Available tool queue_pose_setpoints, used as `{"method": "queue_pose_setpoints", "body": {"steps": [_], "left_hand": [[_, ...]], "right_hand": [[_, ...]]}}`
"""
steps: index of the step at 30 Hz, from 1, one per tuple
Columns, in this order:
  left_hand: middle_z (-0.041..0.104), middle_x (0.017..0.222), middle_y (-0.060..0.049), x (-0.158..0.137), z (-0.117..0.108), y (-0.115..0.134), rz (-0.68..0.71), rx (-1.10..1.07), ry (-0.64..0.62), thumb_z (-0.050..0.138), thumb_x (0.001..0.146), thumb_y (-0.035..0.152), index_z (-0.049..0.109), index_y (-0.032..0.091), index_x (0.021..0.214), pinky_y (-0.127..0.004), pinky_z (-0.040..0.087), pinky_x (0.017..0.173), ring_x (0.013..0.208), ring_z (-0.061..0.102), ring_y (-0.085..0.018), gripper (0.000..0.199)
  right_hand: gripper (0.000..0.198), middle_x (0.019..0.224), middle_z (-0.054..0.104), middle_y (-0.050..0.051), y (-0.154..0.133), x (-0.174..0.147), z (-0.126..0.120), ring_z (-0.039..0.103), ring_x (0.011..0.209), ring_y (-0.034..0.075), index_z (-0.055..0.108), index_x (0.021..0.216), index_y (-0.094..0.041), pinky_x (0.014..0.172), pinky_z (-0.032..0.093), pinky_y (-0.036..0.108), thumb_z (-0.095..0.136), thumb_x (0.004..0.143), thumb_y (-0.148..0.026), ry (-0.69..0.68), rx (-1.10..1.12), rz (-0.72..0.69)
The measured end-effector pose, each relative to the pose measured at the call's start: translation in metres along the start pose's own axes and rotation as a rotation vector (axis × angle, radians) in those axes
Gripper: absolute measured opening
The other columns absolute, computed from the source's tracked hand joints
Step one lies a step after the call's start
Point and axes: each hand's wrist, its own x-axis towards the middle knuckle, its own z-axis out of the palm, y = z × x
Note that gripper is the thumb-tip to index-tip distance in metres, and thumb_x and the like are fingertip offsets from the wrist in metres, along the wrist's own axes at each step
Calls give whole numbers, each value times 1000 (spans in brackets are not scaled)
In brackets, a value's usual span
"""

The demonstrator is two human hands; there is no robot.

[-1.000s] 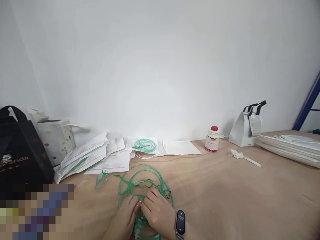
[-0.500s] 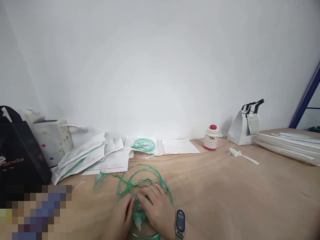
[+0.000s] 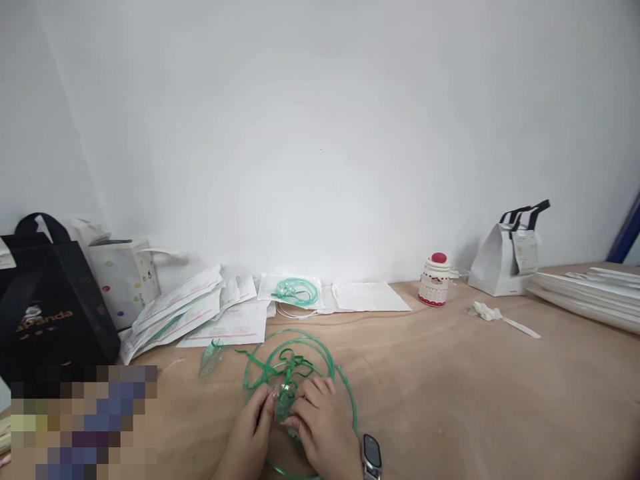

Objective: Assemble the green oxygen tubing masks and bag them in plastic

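Observation:
A clear green-tinted oxygen mask (image 3: 285, 405) is between my hands at the bottom middle of the head view, low over the table. My left hand (image 3: 251, 423) pinches its left side between thumb and fingers. On the right side, my right hand (image 3: 320, 420) grips it with curled fingers, hiding part of the mask. Coiled green tubing (image 3: 327, 350) lies around and under both hands. A green elastic strap (image 3: 257, 363) trails from the mask over the coil. Left of the coil lies another small clear green piece (image 3: 211, 359), shaped like a mask.
White paper packets (image 3: 175, 310) are piled at the back left, beside a dotted box (image 3: 125, 283) and a black bag (image 3: 55, 313). A pouch with green tubing (image 3: 295, 291) lies by the wall. Farther right stand a red-topped jar (image 3: 434, 283) and a white bag (image 3: 500, 260).
The view has turned slightly left. My right hand has drawn back from over the mask, its fingers more curled, and more of the strap shows. The mask's white lower tip is now hidden.

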Motion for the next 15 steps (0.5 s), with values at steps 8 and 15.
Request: {"method": "queue_pose_setpoints", "body": {"steps": [8,15], "left_hand": [[39,55,6,9,-9,7,-48,-93,60,46,80,48,46,19,60,-20,34,49,53,38,-11,35],[46,43,5,9,-5,13,-184,-218,40,45,75,58,50,17,56,-21,35,36,36,43,-10,45]], "right_hand": [[15,79,56,1,17,11,-19,44,79,18,54,67,-18,72,29,33,54,82,-19,8,-60,51],[12,84,54,4,15,5,-16,44,76,18,60,82,-20,68,32,32,49,83,-15,138,-111,-52]]}}
